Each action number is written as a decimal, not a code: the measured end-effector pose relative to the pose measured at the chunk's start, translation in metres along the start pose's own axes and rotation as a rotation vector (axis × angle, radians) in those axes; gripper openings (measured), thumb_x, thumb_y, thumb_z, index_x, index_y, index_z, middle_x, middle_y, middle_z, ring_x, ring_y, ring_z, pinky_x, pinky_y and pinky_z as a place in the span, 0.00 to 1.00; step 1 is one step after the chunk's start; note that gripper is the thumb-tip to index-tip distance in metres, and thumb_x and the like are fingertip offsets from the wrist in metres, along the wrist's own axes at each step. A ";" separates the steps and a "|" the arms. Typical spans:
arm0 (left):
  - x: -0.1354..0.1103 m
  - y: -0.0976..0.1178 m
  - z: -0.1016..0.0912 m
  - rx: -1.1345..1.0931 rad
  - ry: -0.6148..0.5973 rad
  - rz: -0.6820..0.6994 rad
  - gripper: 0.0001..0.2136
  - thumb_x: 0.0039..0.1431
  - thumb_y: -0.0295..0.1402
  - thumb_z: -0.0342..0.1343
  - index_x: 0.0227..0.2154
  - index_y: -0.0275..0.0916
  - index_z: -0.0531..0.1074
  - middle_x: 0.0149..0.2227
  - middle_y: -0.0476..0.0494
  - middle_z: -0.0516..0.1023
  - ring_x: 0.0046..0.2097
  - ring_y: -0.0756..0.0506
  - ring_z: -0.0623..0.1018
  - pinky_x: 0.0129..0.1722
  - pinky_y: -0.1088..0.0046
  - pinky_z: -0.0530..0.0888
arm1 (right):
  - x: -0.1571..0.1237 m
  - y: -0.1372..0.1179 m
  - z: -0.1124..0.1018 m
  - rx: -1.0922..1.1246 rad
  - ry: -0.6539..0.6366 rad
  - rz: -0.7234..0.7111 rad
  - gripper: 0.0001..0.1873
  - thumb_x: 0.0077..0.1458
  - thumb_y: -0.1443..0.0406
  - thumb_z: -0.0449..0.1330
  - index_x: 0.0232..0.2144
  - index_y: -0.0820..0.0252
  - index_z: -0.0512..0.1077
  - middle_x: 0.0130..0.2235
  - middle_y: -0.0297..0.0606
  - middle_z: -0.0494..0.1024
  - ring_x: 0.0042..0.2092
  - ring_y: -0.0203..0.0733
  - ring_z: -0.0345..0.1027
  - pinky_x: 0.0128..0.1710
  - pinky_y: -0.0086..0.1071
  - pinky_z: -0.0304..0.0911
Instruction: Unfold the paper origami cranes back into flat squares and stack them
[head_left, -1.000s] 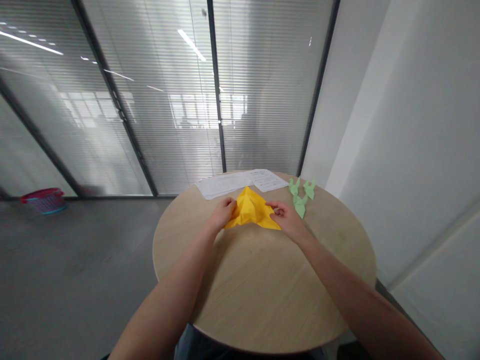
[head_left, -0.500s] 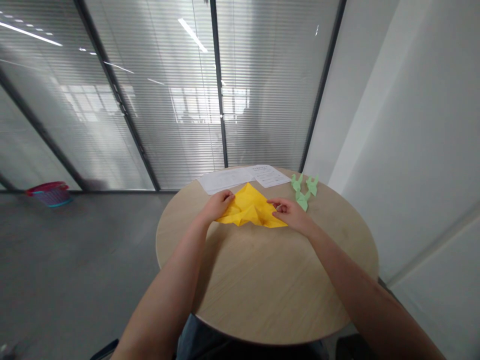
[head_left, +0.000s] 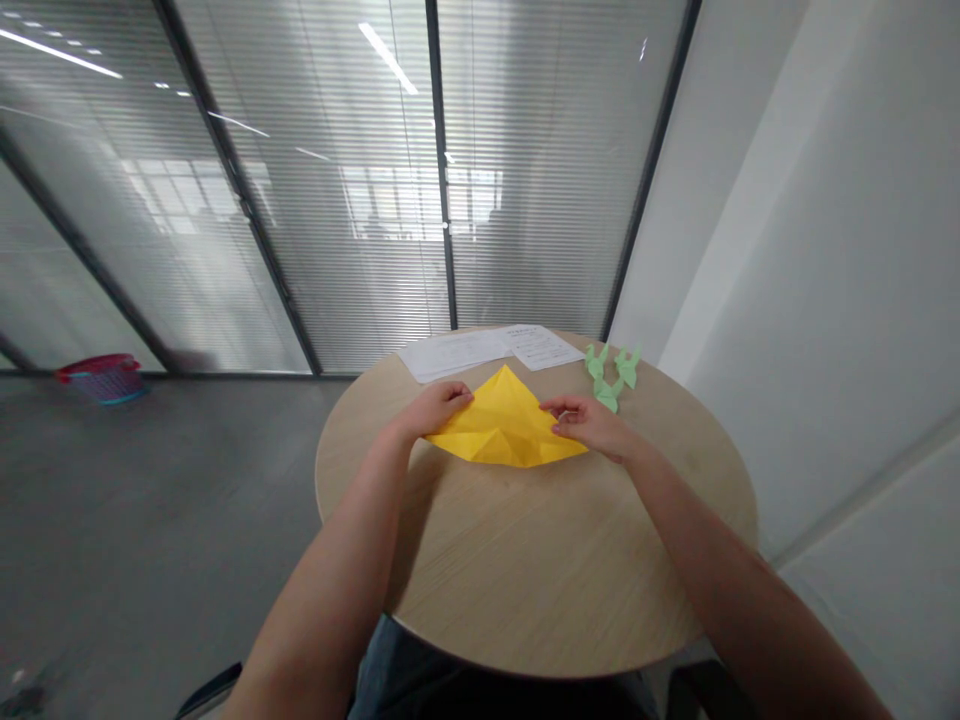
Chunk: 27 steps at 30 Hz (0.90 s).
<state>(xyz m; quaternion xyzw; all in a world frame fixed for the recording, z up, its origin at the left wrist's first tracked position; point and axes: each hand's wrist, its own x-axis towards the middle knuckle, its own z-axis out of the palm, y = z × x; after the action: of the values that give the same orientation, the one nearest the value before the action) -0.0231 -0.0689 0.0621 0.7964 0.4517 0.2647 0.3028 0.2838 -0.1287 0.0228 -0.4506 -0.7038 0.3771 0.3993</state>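
A creased sheet of yellow origami paper (head_left: 504, 420) is held out between my two hands above the round table. Its top corner points away from me and its front edge bulges toward me. My left hand (head_left: 437, 408) pinches the paper's left edge, thumb on top. On the opposite edge, my right hand (head_left: 586, 420) grips the right side between thumb and fingers. Several small green folded paper figures (head_left: 606, 392) stand just beyond my right hand.
The round wooden table (head_left: 540, 590) carries white printed sheets (head_left: 457, 353) at its far side. Behind it is a glass partition with blinds (head_left: 375, 250), and a white wall (head_left: 840, 300) rises on the right. A red and blue basket (head_left: 105, 380) sits on the floor at left.
The yellow paper has been spread wider and flatter, its front edge dropping toward me. My right hand has shifted slightly right. Both hands keep their hold.
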 end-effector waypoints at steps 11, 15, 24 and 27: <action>0.011 -0.008 0.016 0.121 0.193 0.052 0.14 0.60 0.42 0.47 0.31 0.38 0.72 0.35 0.43 0.79 0.34 0.44 0.75 0.31 0.71 0.68 | -0.015 -0.025 0.034 -0.466 0.131 -0.532 0.15 0.57 0.55 0.65 0.44 0.55 0.78 0.61 0.45 0.69 0.67 0.53 0.54 0.65 0.53 0.51; 0.014 -0.014 0.015 0.137 0.240 -0.007 0.14 0.60 0.40 0.47 0.32 0.37 0.74 0.36 0.42 0.80 0.35 0.44 0.76 0.32 0.71 0.69 | -0.018 -0.031 0.041 -0.518 0.090 -0.639 0.05 0.54 0.63 0.67 0.29 0.57 0.76 0.58 0.43 0.72 0.65 0.53 0.57 0.63 0.53 0.54; 0.020 -0.034 0.011 0.286 0.269 -0.217 0.14 0.62 0.35 0.48 0.37 0.35 0.77 0.38 0.39 0.82 0.37 0.43 0.79 0.34 0.72 0.70 | -0.010 -0.021 0.053 -0.628 -0.128 -0.581 0.10 0.49 0.78 0.56 0.26 0.60 0.72 0.31 0.37 0.78 0.37 0.41 0.71 0.39 0.32 0.61; 0.022 -0.041 0.014 0.318 0.255 -0.248 0.14 0.61 0.33 0.48 0.38 0.35 0.78 0.38 0.38 0.82 0.39 0.42 0.79 0.36 0.72 0.71 | -0.009 -0.020 0.058 -0.755 -0.115 -0.568 0.12 0.48 0.79 0.55 0.25 0.60 0.72 0.30 0.37 0.77 0.37 0.41 0.68 0.40 0.33 0.58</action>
<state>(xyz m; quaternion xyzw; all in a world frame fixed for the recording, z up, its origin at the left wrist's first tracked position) -0.0262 -0.0358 0.0270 0.7326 0.6165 0.2496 0.1444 0.2277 -0.1533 0.0152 -0.3324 -0.9080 -0.0046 0.2552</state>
